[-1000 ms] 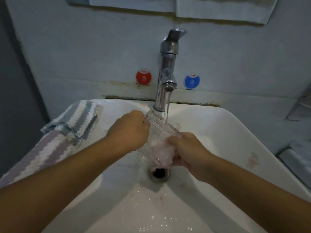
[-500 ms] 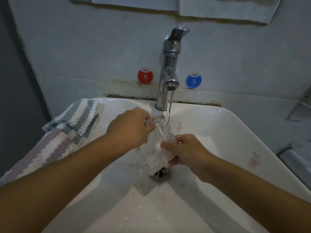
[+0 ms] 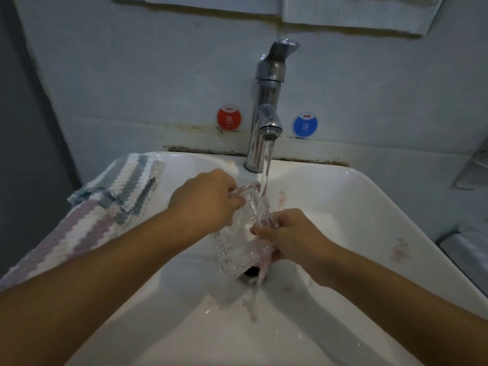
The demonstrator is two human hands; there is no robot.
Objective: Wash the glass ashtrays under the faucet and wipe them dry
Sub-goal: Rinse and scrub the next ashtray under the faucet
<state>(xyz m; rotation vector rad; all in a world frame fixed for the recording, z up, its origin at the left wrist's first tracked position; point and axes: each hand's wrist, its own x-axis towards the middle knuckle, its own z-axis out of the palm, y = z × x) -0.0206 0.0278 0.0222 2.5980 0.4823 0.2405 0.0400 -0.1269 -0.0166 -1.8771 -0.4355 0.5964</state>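
While our left hand (image 3: 203,199) and right hand (image 3: 287,236) grip the wet ashtray (image 3: 240,233) under the faucet (image 3: 266,112), we judge slipping likely; glass could chip against the sink (image 3: 356,207).

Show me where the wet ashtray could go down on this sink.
Bare rim right of the faucet, and the sink's sloped right wall. The left rim is under the striped towel; both hands and ashtray crowd the drain.

You held a tilted glass ashtray (image 3: 237,233) over the sink (image 3: 369,207) drain, left hand (image 3: 203,199) gripping its top edge, right hand (image 3: 287,233) its right side. Faucet (image 3: 266,112) water hit it. Striped towel (image 3: 105,207) lay on left rim.
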